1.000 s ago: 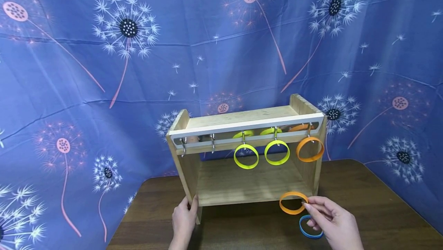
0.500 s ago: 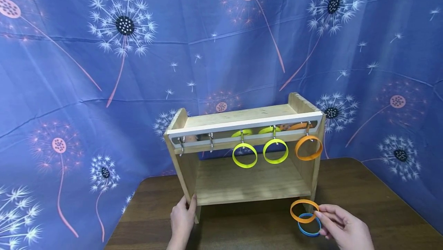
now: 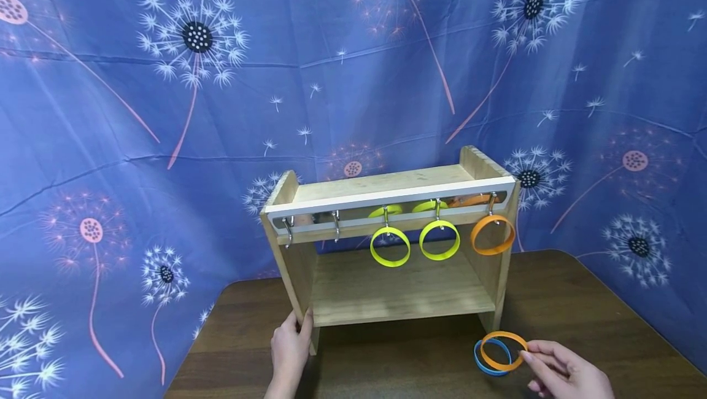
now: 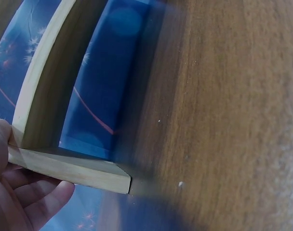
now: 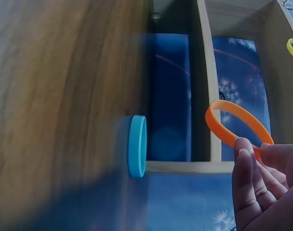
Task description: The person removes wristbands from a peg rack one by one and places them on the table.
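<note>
My right hand pinches an orange wristband between thumb and fingers, near the table's front right. In the head view that band overlaps a blue wristband; the right wrist view shows the blue wristband apart from it, at the table surface. My left hand grips the lower left side panel of a wooden shelf, thumb in front, as the left hand shows in its wrist view. From the shelf's hook rail hang two yellow wristbands and an orange wristband.
Two bare metal hooks sit at the rail's left end. The shelf stands on a dark wooden table. Behind it hangs a blue curtain with dandelion prints.
My right hand has moved right and down with the orange wristband, away from the shelf's front edge to over the blue one. The left hand keeps its grip; the head view shifted slightly.
</note>
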The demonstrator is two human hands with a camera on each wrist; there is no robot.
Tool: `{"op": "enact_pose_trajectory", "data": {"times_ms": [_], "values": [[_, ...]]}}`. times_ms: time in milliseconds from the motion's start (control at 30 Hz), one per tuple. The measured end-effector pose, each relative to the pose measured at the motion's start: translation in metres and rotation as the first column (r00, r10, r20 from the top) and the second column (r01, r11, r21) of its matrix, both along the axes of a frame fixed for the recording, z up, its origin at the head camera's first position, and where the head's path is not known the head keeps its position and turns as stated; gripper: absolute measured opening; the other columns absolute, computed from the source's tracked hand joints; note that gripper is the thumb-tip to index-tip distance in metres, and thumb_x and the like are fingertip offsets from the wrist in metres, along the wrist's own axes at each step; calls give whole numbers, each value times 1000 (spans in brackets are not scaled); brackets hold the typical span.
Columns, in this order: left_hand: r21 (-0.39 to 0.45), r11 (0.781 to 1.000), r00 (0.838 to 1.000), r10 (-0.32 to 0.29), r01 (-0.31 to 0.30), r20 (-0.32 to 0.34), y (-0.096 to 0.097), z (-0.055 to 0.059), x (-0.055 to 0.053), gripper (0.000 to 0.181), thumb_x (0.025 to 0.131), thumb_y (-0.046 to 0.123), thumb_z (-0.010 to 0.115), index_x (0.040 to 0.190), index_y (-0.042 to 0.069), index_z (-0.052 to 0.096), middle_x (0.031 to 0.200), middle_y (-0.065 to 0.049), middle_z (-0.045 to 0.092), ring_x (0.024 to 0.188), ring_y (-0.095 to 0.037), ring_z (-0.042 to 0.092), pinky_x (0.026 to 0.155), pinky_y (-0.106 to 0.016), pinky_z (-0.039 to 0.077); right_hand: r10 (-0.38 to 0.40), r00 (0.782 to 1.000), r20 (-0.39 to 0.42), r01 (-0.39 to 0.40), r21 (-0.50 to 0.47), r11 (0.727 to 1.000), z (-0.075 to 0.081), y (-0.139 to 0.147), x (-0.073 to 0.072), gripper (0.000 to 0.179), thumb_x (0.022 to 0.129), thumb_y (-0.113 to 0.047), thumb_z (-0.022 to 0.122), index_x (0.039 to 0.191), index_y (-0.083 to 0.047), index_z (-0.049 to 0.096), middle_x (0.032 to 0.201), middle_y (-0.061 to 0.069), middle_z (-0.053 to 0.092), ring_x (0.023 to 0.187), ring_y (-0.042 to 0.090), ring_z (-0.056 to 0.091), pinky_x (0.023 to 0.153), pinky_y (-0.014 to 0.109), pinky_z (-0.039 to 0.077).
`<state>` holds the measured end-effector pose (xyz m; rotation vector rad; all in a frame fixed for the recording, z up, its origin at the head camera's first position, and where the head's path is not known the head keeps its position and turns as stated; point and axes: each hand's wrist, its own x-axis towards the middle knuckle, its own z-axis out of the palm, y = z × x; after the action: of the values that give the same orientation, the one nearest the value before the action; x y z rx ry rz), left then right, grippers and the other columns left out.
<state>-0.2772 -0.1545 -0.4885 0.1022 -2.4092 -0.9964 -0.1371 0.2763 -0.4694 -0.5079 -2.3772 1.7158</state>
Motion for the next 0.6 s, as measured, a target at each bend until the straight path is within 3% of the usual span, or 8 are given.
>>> {"op": "enact_pose_trajectory", "data": {"times_ms": [367,600], "values": [[-5,1000,1000,1,-1,-16,-2,1,0,30,93,35,65,68,20,56,54,6,51,51,-19,50,48,-37,37,-20,995,100,20,6,1000,-19,23,-3,46,88,-31,71,114,6,61,88,7,73,65,23,66,59,33,53],[-13,1000,1000,-2,2,-18,-2,1,0,30,93,34,65,68,21,55,54,6,52,51,-19,50,49,-38,37,35,992,124,-54,151,987,-33,41,-6,50,87,-30,73,114,10,60,93,11,73,71,10,66,62,27,52]]}}
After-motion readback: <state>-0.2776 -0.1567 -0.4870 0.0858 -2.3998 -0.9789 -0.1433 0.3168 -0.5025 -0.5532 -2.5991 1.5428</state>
